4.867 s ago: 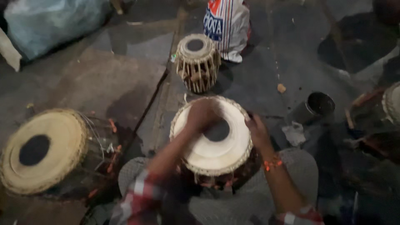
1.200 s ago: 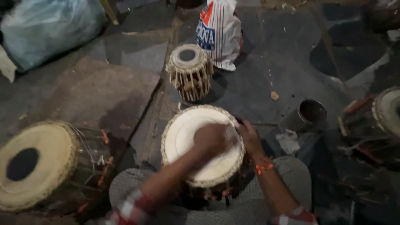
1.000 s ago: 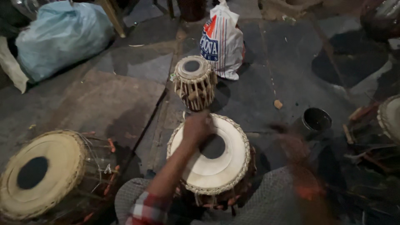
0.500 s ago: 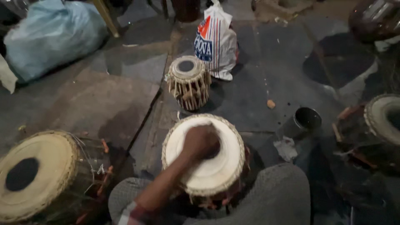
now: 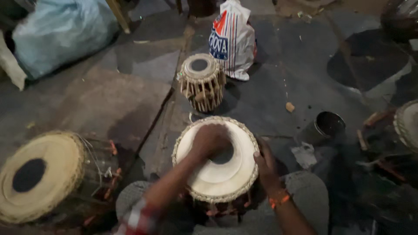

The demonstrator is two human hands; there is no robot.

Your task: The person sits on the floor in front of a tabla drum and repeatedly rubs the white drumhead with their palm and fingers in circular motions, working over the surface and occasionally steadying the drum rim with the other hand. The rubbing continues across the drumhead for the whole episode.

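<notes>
A round hand drum with a pale skin and a dark centre patch rests between my knees. My left hand lies curled on the skin, covering part of the dark patch; whether it holds anything is hidden. My right hand grips the drum's laced rim on the right side, an orange thread at the wrist.
A smaller laced drum stands just beyond on the stone floor. A large drum lies at left. A printed plastic bag, a blue sack, a metal cup and another drum's edge surround me.
My right hand came back from the right side and now grips the drum's rim. My left hand stays on the skin near the dark patch.
</notes>
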